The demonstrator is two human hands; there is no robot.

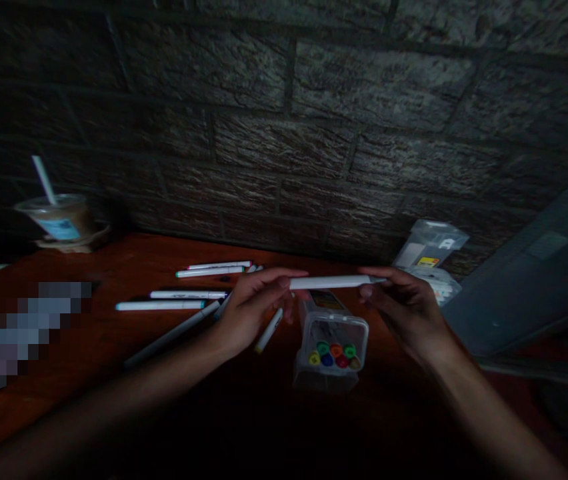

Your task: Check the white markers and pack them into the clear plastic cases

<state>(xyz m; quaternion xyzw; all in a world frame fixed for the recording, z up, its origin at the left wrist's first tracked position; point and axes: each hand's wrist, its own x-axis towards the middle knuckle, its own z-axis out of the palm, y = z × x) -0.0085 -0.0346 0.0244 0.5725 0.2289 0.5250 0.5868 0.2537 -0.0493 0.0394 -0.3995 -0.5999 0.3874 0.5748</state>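
A white marker (pixel 331 283) is held level between my two hands, above the table. My left hand (pixel 257 300) pinches its left end. Thumb and fingers of my right hand (pixel 404 300) close on its grey right end. Below the marker, a clear plastic case (pixel 309 327) lies with its open end toward me, and several markers with coloured ends (pixel 334 355) show inside. To the left of my left hand, several white markers (pixel 161 305) lie loose on the table. A single marker with a yellowish tip (pixel 269 331) rests between that hand and the case.
A lidded drink cup (pixel 64 220) with a white straw stands in a carrier at the back left. Another clear container (pixel 429 247) is at the back right, beside a grey panel (pixel 529 267). A brick wall (pixel 284 133) rises behind the reddish table (pixel 134 267).
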